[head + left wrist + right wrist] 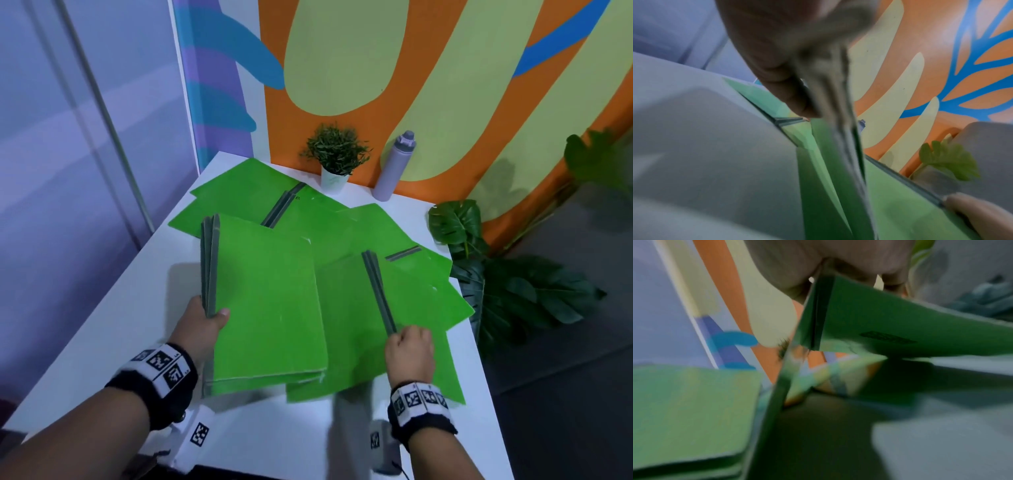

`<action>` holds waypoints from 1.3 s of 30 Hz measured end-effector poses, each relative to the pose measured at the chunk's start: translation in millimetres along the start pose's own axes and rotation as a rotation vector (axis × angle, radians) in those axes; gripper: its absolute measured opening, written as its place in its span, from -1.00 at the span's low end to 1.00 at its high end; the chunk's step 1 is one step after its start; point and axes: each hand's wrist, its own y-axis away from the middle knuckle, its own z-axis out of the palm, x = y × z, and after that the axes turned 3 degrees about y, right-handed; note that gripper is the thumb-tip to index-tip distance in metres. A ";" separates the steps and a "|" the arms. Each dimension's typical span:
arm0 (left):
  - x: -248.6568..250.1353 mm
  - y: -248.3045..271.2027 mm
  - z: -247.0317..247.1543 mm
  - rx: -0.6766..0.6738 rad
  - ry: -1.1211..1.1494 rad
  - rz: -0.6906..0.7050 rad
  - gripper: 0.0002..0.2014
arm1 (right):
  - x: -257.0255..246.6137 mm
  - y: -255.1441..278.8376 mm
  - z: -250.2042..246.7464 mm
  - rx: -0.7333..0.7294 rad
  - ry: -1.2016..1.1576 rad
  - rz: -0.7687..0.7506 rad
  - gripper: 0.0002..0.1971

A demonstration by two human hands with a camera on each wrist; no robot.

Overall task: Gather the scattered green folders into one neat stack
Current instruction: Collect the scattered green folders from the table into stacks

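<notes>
My left hand [209, 318] grips a small stack of green folders [267, 301] by their grey spines, lifted over the table's front left. In the left wrist view my fingers [777, 68] curl round those blurred spines [830, 68]. My right hand [407, 346] pinches the near end of the grey spine of another green folder [411, 308], raised beside the stack. The right wrist view shows that folder [890, 324] lifted, its spine under my fingers [890, 269]. More green folders [257, 195] lie spread flat across the back of the white table [267, 431].
A small potted plant [337, 157] and a lilac bottle [394, 168] stand at the table's back edge against the painted wall. Large leafy plants [496, 274] crowd the table's right side. A grey partition is on the left.
</notes>
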 end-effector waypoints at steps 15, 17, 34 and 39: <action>10.8 -4.6 22.0 0.018 0.207 -0.080 -0.37 | -78.9 51.4 38.9 -0.543 -0.131 -1.023 -0.86; 1.5 -12.2 18.0 0.024 0.163 -0.135 -0.24 | -77.9 48.3 40.7 -0.615 -0.142 -1.039 -0.88; 16.5 -48.2 -14.2 0.217 0.481 0.057 -0.81 | -68.5 -165.9 146.1 -0.498 0.278 -0.188 -0.43; 5.8 -54.8 -16.0 0.213 0.489 0.045 -0.81 | -65.5 -180.0 167.8 -0.585 0.363 -0.189 -0.41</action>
